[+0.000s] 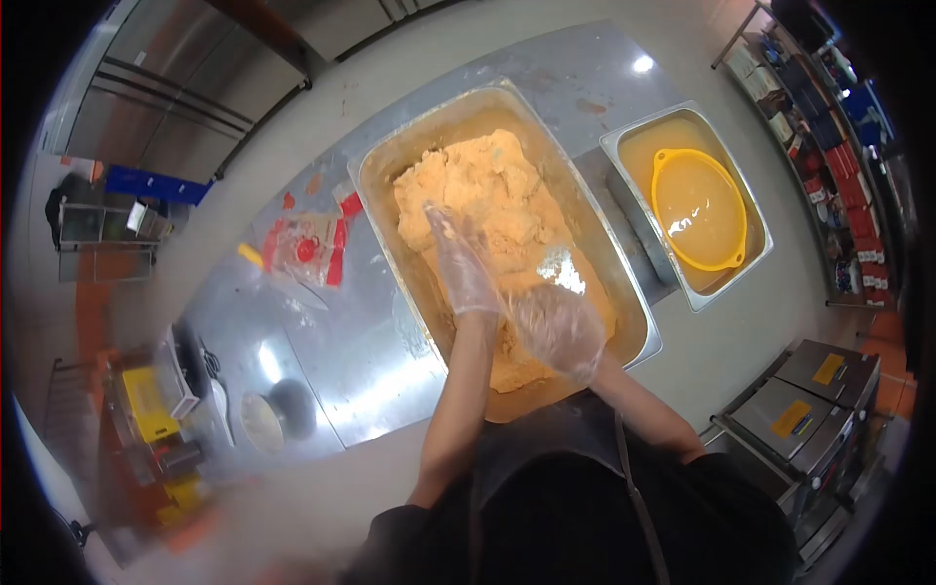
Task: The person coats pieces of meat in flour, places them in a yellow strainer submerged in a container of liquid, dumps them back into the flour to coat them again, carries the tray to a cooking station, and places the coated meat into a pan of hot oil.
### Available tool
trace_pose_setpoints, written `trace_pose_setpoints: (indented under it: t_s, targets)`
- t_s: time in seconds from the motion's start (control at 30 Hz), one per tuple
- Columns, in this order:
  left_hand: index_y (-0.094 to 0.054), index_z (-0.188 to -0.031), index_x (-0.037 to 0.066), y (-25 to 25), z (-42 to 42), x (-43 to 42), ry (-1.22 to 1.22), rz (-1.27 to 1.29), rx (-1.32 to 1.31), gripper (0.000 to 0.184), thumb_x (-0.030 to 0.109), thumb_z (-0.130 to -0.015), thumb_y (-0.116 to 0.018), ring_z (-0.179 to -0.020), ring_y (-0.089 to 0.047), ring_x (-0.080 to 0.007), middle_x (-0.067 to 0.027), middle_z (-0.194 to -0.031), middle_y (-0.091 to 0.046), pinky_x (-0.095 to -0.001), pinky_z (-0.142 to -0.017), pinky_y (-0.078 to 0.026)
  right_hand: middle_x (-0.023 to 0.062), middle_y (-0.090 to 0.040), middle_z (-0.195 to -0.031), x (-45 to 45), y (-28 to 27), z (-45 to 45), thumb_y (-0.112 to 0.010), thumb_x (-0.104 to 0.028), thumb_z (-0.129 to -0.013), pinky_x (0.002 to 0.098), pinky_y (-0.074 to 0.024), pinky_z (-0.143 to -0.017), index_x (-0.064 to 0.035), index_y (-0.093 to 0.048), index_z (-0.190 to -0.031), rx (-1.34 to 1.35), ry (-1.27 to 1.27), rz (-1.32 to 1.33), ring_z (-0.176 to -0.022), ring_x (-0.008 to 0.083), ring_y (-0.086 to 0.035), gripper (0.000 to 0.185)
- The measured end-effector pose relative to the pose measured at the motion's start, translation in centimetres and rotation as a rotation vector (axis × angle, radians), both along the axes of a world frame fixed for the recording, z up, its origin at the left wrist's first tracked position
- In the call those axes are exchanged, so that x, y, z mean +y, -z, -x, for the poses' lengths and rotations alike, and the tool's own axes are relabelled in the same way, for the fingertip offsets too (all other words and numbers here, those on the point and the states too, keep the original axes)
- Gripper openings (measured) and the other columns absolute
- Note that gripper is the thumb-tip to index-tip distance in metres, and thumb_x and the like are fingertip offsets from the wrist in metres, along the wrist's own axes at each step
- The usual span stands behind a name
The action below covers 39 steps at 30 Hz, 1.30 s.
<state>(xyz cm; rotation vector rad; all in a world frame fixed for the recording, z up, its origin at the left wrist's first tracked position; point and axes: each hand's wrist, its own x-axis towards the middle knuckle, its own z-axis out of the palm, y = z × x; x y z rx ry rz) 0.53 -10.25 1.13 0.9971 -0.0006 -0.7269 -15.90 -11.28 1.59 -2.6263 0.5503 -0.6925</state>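
Observation:
A deep steel pan (386, 255) holds a heap of crumbly orange breading (497, 185), piled highest at its far end. My left hand (462, 261), in a clear plastic glove, reaches over the heap with its fingers stretched out and bits of breading stuck to them. My right hand (558, 331), gloved the same way, lies low over the near part of the pan, palm down, fingers pointing toward my left wrist. It appears to hold nothing. A shiny bare patch shows just beyond it. Whatever lies under the right palm is hidden.
Right of the pan, a smaller steel pan (759, 255) of cloudy liquid holds a yellow strainer (738, 218). A red and clear plastic bag (310, 249) lies on the steel table (366, 331) at left. A bowl (260, 422) sits near the table's left end. Shelving (817, 146) stands at right.

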Motion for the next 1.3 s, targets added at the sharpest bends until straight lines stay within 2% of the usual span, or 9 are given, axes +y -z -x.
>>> trace_pose_setpoints:
  t_s: [0.17, 0.27, 0.37, 0.43, 0.53, 0.63, 0.77, 1.03, 1.3]
  targets:
    - [-0.023, -0.151, 0.013, -2.4, 0.2, 1.8, -0.048, -0.084, 0.041, 0.066, 0.046, -0.098, -0.045, -0.138, -0.031, -0.0246, -0.0091, -0.153, -0.028, -0.0395, -0.114, -0.023, 0.0101, -0.067, -0.098, -0.9, -4.0, 1.1, -0.059, -0.016, -0.083, 0.0391, -0.0500, -0.073, -0.0079, -0.063, -0.106, 0.189, -0.062, -0.151, -0.088, 0.0247, -0.063, 0.025]
    - [-0.027, -0.148, 0.010, 5.3, -1.1, 5.9, 0.199, 0.049, -0.310, 0.070, 0.051, -0.095, -0.047, -0.139, -0.029, -0.0259, -0.0085, -0.153, -0.028, -0.0383, -0.113, -0.024, 0.0114, -0.064, -0.111, -1.3, -3.4, 0.1, -0.056, -0.019, -0.087, 0.0388, -0.0488, -0.075, -0.0082, -0.058, -0.116, 0.085, 0.221, 0.121, -0.091, 0.0236, -0.063, 0.031]
    - [-0.030, -0.146, 0.004, -1.7, 1.7, 8.0, 0.645, -0.190, -0.577, 0.070, 0.049, -0.096, -0.047, -0.136, -0.033, -0.0252, -0.0104, -0.151, -0.031, -0.0360, -0.114, -0.025, 0.0115, -0.057, -0.128, 0.4, -0.2, -3.3, -0.053, -0.022, -0.090, 0.0381, -0.0481, -0.074, -0.0087, -0.054, -0.123, 0.243, 0.591, 0.612, -0.088, 0.0225, -0.063, 0.036]
    - [-0.033, -0.144, 0.000, 5.8, 4.8, 9.1, 0.483, -0.123, -0.476, 0.069, 0.048, -0.096, -0.047, -0.134, -0.038, -0.0247, -0.0122, -0.148, -0.036, -0.0349, -0.113, -0.026, 0.0124, -0.053, -0.134, 2.6, 1.4, -7.0, -0.053, -0.021, -0.090, 0.0386, -0.0482, -0.074, -0.0084, -0.053, -0.126, -0.158, 0.660, -0.029, -0.089, 0.0229, -0.063, 0.038]
    - [-0.039, -0.140, -0.002, 6.2, 2.2, 10.1, 0.375, -0.147, -0.659, 0.062, 0.043, -0.097, -0.047, -0.132, -0.041, -0.0269, -0.0158, -0.144, -0.042, -0.0362, -0.111, -0.029, 0.0150, -0.057, -0.128, 2.4, 2.0, -7.9, -0.054, -0.017, -0.089, 0.0397, -0.0492, -0.076, -0.0069, -0.053, -0.127, 0.101, 0.664, 0.096, -0.092, 0.0252, -0.063, 0.039]
    - [-0.045, -0.135, -0.002, -2.1, -6.1, 7.9, 0.482, -0.285, -1.128, 0.053, 0.035, -0.098, -0.048, -0.130, -0.043, -0.0304, -0.0197, -0.139, -0.047, -0.0389, -0.109, -0.033, 0.0202, -0.057, -0.128, 4.1, -2.8, -4.6, -0.053, -0.013, -0.090, 0.0346, -0.0455, -0.097, 0.0025, -0.055, -0.123, -0.247, 0.685, -0.365, -0.116, 0.0292, -0.058, 0.037]
    - [-0.056, -0.120, 0.000, -2.2, -18.0, 0.1, 0.093, -0.502, -1.695, 0.039, 0.029, -0.093, -0.055, -0.113, -0.054, -0.0357, -0.0224, -0.120, -0.058, -0.0428, -0.101, -0.040, 0.0181, -0.066, -0.108, 9.4, -8.4, 3.0, -0.056, -0.020, -0.088, 0.0395, -0.0503, -0.086, -0.0019, -0.062, -0.113, -0.284, 0.988, -0.644, -0.099, 0.0318, -0.065, 0.031]
    - [-0.058, -0.115, 0.001, 2.4, -21.9, -7.3, 0.382, -0.743, -1.949, 0.036, 0.029, -0.093, -0.056, -0.104, -0.054, -0.0336, -0.0206, -0.111, -0.058, -0.0421, -0.093, -0.040, 0.0233, -0.066, -0.095, 18.5, -5.2, 7.5, -0.055, -0.031, -0.084, 0.0477, -0.0507, -0.078, -0.0022, -0.065, -0.099, -0.059, 1.312, -1.047, -0.087, 0.0383, -0.065, 0.034]
    - [-0.059, -0.110, 0.001, 3.7, -10.8, -6.9, 0.449, -0.660, -1.980, 0.033, 0.029, -0.093, -0.056, -0.094, -0.054, -0.0315, -0.0188, -0.102, -0.059, -0.0415, -0.084, -0.040, 0.0145, -0.060, -0.067, 19.8, -1.3, 6.6, -0.061, -0.010, -0.067, 0.0349, -0.0505, -0.055, 0.0023, -0.067, -0.071, 0.299, 1.043, -0.192, -0.068, 0.0266, -0.066, 0.014]
